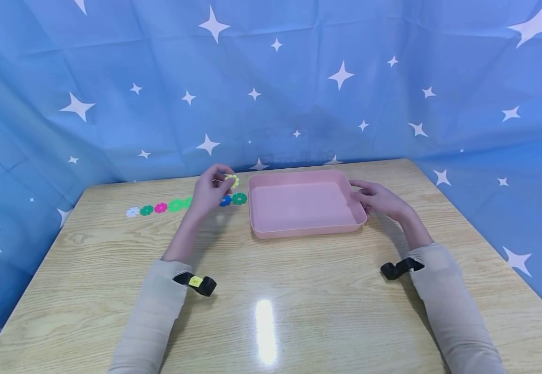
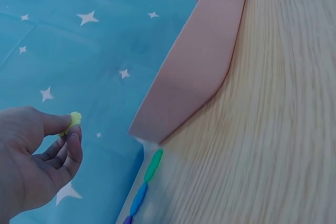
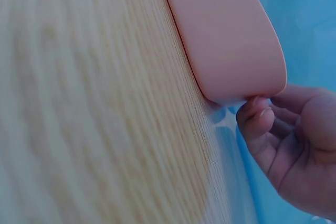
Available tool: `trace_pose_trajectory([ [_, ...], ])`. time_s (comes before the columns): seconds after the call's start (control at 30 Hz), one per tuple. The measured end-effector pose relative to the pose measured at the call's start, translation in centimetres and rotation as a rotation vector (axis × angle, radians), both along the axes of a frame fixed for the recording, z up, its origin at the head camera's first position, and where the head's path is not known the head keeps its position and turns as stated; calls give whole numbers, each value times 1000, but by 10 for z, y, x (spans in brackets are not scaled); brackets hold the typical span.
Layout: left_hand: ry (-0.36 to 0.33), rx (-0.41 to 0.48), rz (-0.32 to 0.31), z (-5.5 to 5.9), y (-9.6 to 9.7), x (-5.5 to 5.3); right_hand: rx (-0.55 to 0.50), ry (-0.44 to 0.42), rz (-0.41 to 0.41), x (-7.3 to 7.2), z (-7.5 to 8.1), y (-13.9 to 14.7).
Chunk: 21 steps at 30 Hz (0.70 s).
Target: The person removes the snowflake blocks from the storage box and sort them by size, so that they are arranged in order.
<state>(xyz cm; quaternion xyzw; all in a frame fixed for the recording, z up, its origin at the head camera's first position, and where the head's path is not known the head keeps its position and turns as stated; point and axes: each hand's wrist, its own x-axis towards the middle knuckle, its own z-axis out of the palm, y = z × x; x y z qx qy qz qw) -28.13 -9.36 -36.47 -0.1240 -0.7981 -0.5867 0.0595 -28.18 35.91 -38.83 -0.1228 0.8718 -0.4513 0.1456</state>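
Observation:
My left hand (image 1: 209,191) pinches a yellow flower-shaped plastic disc (image 1: 235,180) between thumb and fingers, held up above the back of the table. The left wrist view shows the same yellow disc (image 2: 75,120) nearly edge-on at the fingertips. Below this hand runs a row of similar discs, from a white disc (image 1: 132,212) to a dark green disc (image 1: 239,199) beside the tray; my hand and wrist hide part of the row. At the right end of a shallow pink tray (image 1: 303,205), my right hand (image 1: 382,201) grips the wall, its fingers curled against the outside (image 3: 286,135).
The wooden table (image 1: 322,301) ends just behind the tray and the row. A blue star-patterned cloth (image 1: 271,78) hangs behind it and along both sides. Each wrist wears a black strap, such as the left strap (image 1: 196,283). A bright light reflection lies on the tabletop near me.

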Motion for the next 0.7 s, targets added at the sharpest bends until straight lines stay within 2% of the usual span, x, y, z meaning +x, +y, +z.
trace_pose_trajectory([
  [0.47, -75, -35, 53, -5, -44, 5, 25, 10, 0, 2, 1, -1],
  [0.7, -77, -46, 85, -8, -70, 11, 13, 9, 10, 2, 2, -1],
])
